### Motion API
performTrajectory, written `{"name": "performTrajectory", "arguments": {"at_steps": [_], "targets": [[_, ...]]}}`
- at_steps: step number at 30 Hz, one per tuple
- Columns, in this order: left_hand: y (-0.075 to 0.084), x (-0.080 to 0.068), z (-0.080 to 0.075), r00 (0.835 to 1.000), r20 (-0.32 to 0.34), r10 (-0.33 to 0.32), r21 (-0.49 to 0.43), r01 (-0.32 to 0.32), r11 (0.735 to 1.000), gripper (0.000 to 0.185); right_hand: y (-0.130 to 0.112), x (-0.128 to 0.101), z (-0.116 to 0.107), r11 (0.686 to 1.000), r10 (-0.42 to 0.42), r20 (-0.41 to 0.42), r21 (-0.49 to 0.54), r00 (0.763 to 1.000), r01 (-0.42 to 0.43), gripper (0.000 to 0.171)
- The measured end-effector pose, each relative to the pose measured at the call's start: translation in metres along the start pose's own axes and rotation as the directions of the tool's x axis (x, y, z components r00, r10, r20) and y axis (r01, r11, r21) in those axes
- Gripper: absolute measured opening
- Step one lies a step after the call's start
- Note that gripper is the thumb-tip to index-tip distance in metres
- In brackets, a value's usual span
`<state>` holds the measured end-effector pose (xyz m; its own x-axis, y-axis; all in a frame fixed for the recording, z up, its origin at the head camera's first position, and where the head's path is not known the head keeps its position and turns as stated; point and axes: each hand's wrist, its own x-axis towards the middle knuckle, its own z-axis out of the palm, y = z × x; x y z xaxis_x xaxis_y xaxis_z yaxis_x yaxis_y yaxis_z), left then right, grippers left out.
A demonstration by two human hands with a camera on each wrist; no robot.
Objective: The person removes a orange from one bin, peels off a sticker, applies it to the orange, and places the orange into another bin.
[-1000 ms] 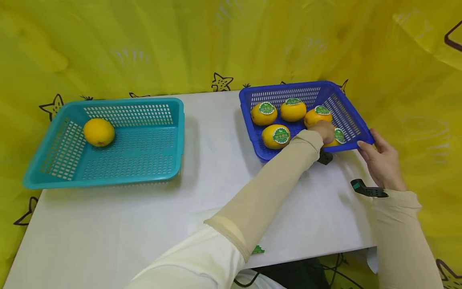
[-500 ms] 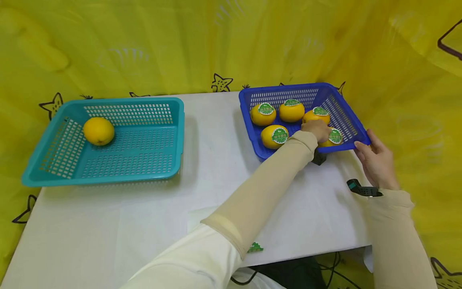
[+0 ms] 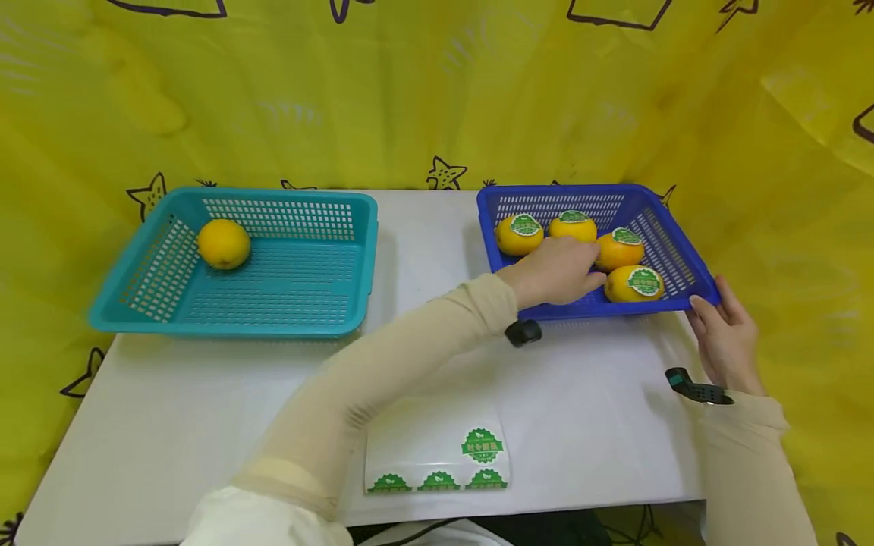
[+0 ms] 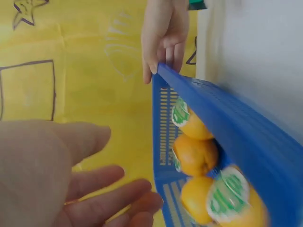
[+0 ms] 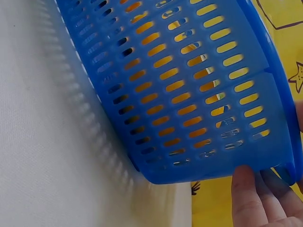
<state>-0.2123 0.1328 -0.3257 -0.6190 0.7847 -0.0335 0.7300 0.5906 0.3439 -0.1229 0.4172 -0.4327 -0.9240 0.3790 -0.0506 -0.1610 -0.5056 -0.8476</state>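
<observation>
A blue basket [image 3: 672,254] stands at the back right of the white table, and several yellow-orange fruits with green round labels lie in it, such as the one [image 3: 635,283] at its near right. My left hand [image 3: 556,273] reaches over the basket's near left part, hiding what lies under it there. In the left wrist view its fingers [image 4: 109,198] are loosely spread with nothing in them, close to the labelled fruits [image 4: 194,156]. My right hand [image 3: 724,334] grips the basket's near right corner, its fingertips [image 5: 246,187] against the basket wall [image 5: 180,85].
A teal basket [image 3: 341,318] at the back left holds one unlabelled yellow fruit [image 3: 223,244]. A white sheet [image 3: 437,451] with green stickers lies at the table's front edge. Yellow star-print cloth encloses the table on three sides.
My left hand has moved from the near right fruit leftward to the basket's near left part. The head view has shifted, bringing the sticker sheet into sight. My right hand stays at the corner.
</observation>
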Motion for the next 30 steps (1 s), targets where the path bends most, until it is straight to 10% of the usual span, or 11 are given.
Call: {"name": "performTrajectory", "arguments": {"at_steps": [6, 9, 11, 13, 17, 23, 26, 30], "targets": [[-0.039, -0.066, -0.003, 0.998, -0.032, 0.055, -0.179, -0.06, 0.982, 0.035, 0.001, 0.0, -0.005, 1.0, -0.011, 0.003, 0.02, 1.0, 0.011, 0.079], [-0.057, -0.101, -0.002, 0.996, -0.072, 0.047, -0.212, -0.061, 0.975, 0.035, -0.001, -0.005, -0.004, 0.98, -0.011, -0.044, -0.199, 0.999, 0.002, 0.078], [-0.07, -0.128, -0.003, 0.994, -0.112, 0.014, -0.209, -0.038, 0.977, 0.034, -0.003, -0.011, 0.001, 0.907, -0.049, -0.112, -0.422, 0.993, -0.003, 0.075], [-0.083, -0.158, -0.005, 0.984, -0.176, -0.029, -0.208, -0.009, 0.978, 0.034, -0.004, -0.017, 0.009, 0.767, -0.141, -0.179, -0.642, 0.974, -0.007, 0.071], [-0.116, -0.218, -0.013, 0.921, -0.376, -0.103, -0.214, 0.021, 0.977, 0.031, -0.006, -0.03, 0.039, 0.563, -0.384, -0.184, -0.824, 0.905, 0.071, 0.058], [-0.17, -0.306, -0.021, 0.711, -0.672, -0.207, -0.168, 0.125, 0.978, 0.024, 0.009, -0.057, 0.111, 0.371, -0.57, 0.184, -0.812, 0.801, 0.45, 0.044], [-0.198, -0.347, -0.019, 0.553, -0.8, -0.234, -0.156, 0.185, 0.97, 0.025, 0.026, -0.069, 0.153, 0.396, -0.517, 0.382, -0.687, 0.766, 0.609, 0.043], [-0.232, -0.393, -0.011, 0.316, -0.855, -0.41, -0.323, 0.293, 0.9, 0.027, 0.058, -0.079, 0.208, 0.522, -0.378, 0.579, -0.511, 0.722, 0.683, 0.046]]}}
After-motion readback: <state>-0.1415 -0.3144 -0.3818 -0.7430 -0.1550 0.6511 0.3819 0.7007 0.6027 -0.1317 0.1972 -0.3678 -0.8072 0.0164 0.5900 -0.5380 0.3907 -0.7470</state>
